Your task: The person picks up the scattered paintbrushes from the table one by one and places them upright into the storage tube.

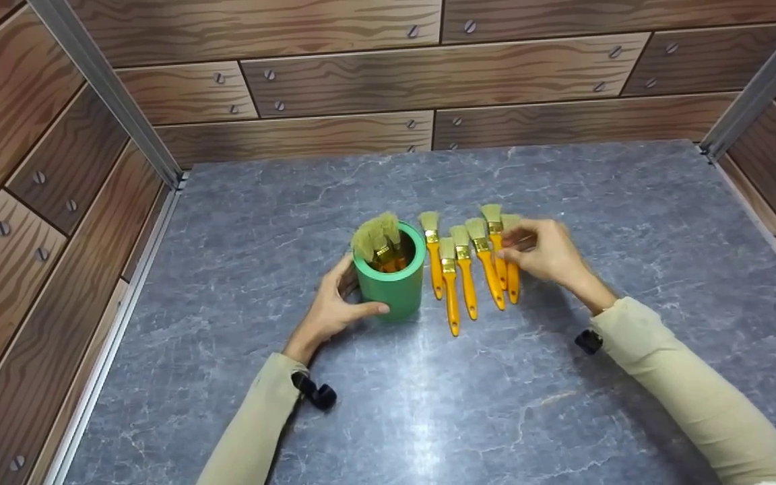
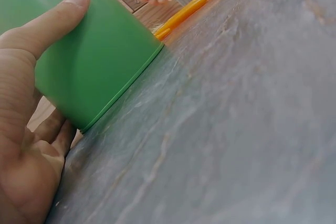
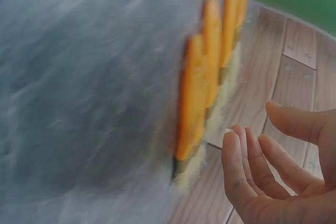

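A green cylindrical cup stands upright on the table, with several bristle brushes in it, bristles up. My left hand grips its side, the thumb lying along the green wall in the left wrist view. Right of the cup lie several brushes with orange handles, roughly side by side, bristles toward the back. My right hand is over the rightmost brush, partly hiding it. Seen from the right wrist, this hand has thumb and bent fingers apart with nothing between them, beside the brushes.
The grey marbled table extends around the cup and brushes. Wood-patterned walls stand at the back and both sides, with metal posts at the corners. A small black device hangs at each wrist.
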`<control>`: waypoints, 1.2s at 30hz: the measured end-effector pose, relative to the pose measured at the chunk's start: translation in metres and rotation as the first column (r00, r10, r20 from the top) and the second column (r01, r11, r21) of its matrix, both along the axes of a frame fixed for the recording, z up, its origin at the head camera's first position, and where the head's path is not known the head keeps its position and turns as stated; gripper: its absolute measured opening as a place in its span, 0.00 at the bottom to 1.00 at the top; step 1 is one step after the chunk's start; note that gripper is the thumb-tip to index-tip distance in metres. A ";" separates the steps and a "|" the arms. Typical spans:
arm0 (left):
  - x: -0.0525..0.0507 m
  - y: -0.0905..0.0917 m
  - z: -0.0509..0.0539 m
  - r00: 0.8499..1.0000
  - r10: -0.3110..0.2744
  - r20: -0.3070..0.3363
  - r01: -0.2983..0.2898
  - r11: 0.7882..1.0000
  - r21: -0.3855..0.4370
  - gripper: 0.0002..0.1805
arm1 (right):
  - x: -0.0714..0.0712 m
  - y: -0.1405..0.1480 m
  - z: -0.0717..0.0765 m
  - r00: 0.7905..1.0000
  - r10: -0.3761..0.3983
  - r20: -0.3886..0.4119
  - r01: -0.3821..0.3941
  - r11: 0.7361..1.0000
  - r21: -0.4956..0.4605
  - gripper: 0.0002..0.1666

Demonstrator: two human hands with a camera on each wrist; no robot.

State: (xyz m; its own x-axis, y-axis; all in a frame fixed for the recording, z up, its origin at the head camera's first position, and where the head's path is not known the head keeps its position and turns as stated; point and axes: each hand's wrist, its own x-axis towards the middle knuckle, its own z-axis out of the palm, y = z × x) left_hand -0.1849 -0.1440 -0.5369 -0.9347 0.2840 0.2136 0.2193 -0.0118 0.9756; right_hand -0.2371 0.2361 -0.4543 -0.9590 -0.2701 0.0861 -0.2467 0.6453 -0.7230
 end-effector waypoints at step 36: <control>0.000 0.000 0.000 1.000 -0.014 -0.016 0.014 1.000 -0.002 0.60 | -0.009 0.020 -0.013 0.960 -0.166 0.225 0.126 0.975 0.182 0.24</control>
